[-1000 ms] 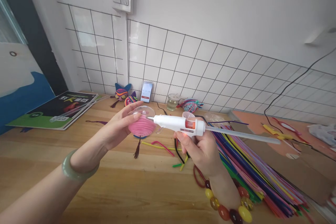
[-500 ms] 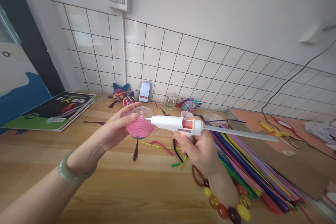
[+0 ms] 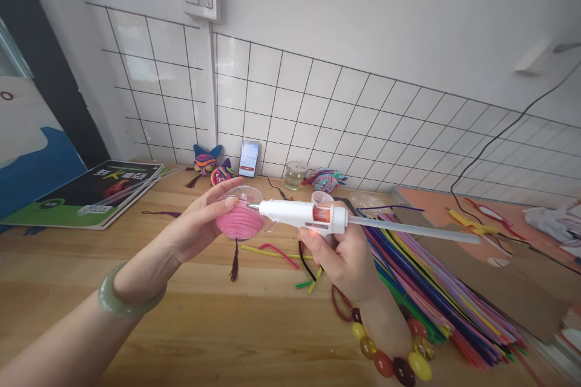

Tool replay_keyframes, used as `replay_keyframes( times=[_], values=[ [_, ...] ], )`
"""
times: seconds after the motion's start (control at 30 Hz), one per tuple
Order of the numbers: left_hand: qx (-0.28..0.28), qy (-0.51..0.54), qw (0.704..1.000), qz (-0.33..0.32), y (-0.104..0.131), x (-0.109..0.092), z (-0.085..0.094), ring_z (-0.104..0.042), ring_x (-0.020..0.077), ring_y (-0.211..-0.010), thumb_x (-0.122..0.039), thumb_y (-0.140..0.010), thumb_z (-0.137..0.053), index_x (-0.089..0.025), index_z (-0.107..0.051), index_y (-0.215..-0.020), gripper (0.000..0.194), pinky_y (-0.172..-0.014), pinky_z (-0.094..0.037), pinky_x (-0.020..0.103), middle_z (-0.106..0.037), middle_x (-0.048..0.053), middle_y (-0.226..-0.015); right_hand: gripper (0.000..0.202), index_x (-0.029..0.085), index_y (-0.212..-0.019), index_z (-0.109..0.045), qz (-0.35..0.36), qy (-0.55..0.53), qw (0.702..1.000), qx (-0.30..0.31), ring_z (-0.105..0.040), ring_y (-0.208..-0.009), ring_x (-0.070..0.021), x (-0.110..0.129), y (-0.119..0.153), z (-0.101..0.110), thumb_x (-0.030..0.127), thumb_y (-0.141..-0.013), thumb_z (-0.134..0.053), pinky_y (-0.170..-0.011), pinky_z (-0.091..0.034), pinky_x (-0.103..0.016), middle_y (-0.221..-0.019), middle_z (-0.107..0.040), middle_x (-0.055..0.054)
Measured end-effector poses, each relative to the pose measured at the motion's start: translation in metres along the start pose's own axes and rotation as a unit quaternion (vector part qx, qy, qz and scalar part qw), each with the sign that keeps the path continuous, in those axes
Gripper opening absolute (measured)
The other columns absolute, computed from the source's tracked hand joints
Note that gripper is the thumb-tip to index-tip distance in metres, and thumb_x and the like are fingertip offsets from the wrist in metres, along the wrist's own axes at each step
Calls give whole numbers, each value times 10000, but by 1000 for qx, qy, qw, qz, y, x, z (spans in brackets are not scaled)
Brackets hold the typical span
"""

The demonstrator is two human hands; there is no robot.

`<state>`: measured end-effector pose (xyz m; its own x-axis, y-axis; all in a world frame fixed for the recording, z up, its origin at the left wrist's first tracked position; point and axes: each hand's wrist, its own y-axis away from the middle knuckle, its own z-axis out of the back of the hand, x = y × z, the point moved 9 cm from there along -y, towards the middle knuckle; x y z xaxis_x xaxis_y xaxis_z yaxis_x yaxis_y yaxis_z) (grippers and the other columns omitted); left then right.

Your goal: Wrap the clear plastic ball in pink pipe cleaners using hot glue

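Note:
My left hand [image 3: 195,217] grips a round clear plastic ball [image 3: 247,191] whose lower part is wound with pink fuzzy cord [image 3: 240,221]. A dark tassel [image 3: 235,263] dangles beneath it. In my right hand [image 3: 333,254] is a white hot glue gun [image 3: 288,213], its small light glowing near my thumb. The metal nozzle [image 3: 253,206] points left and meets the ball at the upper edge of the pink winding; whether glue is coming out cannot be made out. From the gun's back a long translucent glue stick [image 3: 413,228] sticks out to the right.
Bundled colourful pipe cleaners [image 3: 436,278] lie at right, beside yellow-handled pliers [image 3: 472,224]. Short cut pieces [image 3: 281,254] lie mid-table. Along the wall stand finished tasselled crafts [image 3: 206,160], a phone [image 3: 249,158], a glass jar [image 3: 296,175] and a striped fish craft [image 3: 327,179]. A book [image 3: 122,184] lies left.
Both hands hold nearly the same pose, the nozzle still at the pink winding. The ball has tilted slightly, so the blue bit at its underside no longer shows.

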<state>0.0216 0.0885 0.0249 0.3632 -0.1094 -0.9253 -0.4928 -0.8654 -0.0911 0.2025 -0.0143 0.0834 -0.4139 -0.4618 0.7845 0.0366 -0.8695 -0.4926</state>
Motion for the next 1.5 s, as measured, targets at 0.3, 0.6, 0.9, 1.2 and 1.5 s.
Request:
replay_keyframes(
  times=[0.3,0.6,0.9,1.2,1.5],
  values=[
    [10,25,1000,2,0,1,-2,-628,278,-1142,-328,-786,-750,-262,-615,-1238,475,-855,-545,318,-664,88,-1275,164,224,-948,-491,18,1,1000,-4,-386,-469,-77,4,0,0,332,-898,-603,-431,-344,-215,-658,-433,70],
    [2,10,1000,3,1,0,-2,-610,304,-1180,-348,-773,-754,-264,-609,-1235,491,-858,-546,332,-657,93,-1294,218,218,-986,-510,-10,-10,1000,4,-381,-461,-86,-2,0,-1,403,-904,-592,-421,-339,-223,-646,-435,65],
    [1,36,999,4,0,0,-3,-636,258,-1092,-309,-770,-768,-238,-612,-1226,486,-845,-543,307,-662,97,-1248,176,223,-945,-511,13,5,1000,-4,-342,-485,-79,3,-1,-1,365,-897,-604,-442,-327,-226,-686,-431,60],
    [6,36,999,10,1,0,-4,-645,257,-1075,-294,-788,-751,-244,-599,-1246,485,-823,-553,311,-657,97,-1266,218,192,-870,-543,-11,-31,999,-11,-403,-448,-75,-4,1,4,399,-924,-586,-425,-314,-235,-635,-527,39],
    [-11,46,999,11,2,0,2,-643,239,-1070,-288,-768,-771,-242,-568,-1281,553,-828,-541,298,-647,90,-1264,255,168,-886,-610,-46,-260,959,100,-409,-371,-34,-24,-6,-5,413,-943,-567,-379,-353,-203,-773,-695,-38]
  ],
)
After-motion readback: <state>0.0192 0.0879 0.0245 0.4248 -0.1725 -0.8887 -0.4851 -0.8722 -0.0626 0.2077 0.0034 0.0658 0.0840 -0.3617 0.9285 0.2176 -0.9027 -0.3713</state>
